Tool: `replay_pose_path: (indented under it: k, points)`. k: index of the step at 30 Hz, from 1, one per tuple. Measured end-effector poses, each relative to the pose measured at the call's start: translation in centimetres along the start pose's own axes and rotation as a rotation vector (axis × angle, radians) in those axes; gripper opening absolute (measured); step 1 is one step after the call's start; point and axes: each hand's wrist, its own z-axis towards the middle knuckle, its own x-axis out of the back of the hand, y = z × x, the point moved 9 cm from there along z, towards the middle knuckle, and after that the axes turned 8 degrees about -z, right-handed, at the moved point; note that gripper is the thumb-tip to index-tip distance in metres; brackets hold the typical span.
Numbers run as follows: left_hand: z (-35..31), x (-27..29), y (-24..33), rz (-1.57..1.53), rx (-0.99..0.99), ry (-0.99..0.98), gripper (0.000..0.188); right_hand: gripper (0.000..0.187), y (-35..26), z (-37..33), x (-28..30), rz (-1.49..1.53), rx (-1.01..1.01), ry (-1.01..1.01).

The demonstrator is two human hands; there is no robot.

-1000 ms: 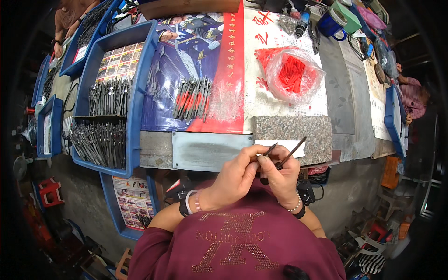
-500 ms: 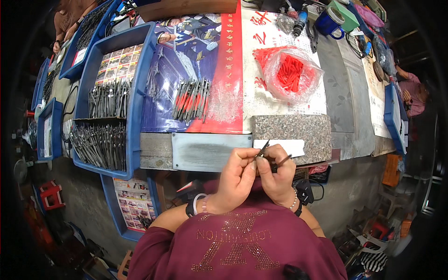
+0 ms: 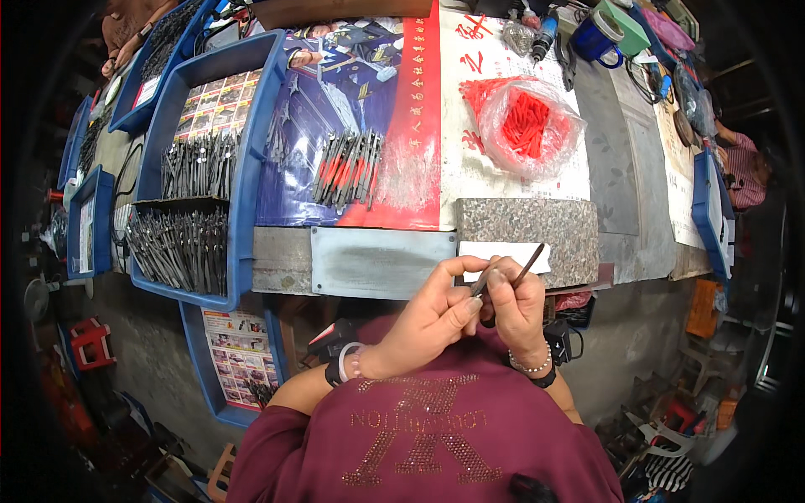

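Observation:
Close to my chest, at the table's front edge, my two hands meet around a slim dark tweezer-like piece (image 3: pixel 529 263). My right hand (image 3: pixel 518 317) is closed on it, and one thin end sticks out up and to the right. The thumb and index finger of my left hand (image 3: pixel 429 325) pinch at its lower part; my fingers hide the middle. Behind my hands lies a white paper strip (image 3: pixel 503 250) on a speckled stone slab (image 3: pixel 570 235). A grey metal plate (image 3: pixel 381 261) is just left of the slab.
A blue bin (image 3: pixel 241 180) at left holds rows of slim dark tools. Several similar tools with red parts (image 3: pixel 345 170) lie on the poster. Red plastic pieces (image 3: pixel 526 124) fill a clear bag (image 3: pixel 566 142). Beyond are pliers (image 3: pixel 565 63) and a blue mug (image 3: pixel 591 38).
The dark piece has turned: its thin end now points further up and right. My left hand has shifted slightly right and lower, its fingers lying more across toward the right hand.

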Motion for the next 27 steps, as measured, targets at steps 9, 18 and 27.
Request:
replay_pose_path:
  k: [9, 18, 27]
  points:
    - [-0.7, -0.5, 1.2, 0.298, -0.221, 0.0, 0.038, 0.016, -2.6, -1.2, -0.7, -0.37, 0.281, 0.231]
    - [-0.4, 0.3, 0.6, 0.203, -0.149, 0.059, 0.042, 0.025, 0.0, -0.2, -1.0, 0.125, -0.064, 0.014]
    - [-0.9, -0.1, 1.2, 0.327, -0.217, 0.044, 0.034, 0.034, 0.7, -0.5, -1.6, -0.007, 0.02, -0.036]
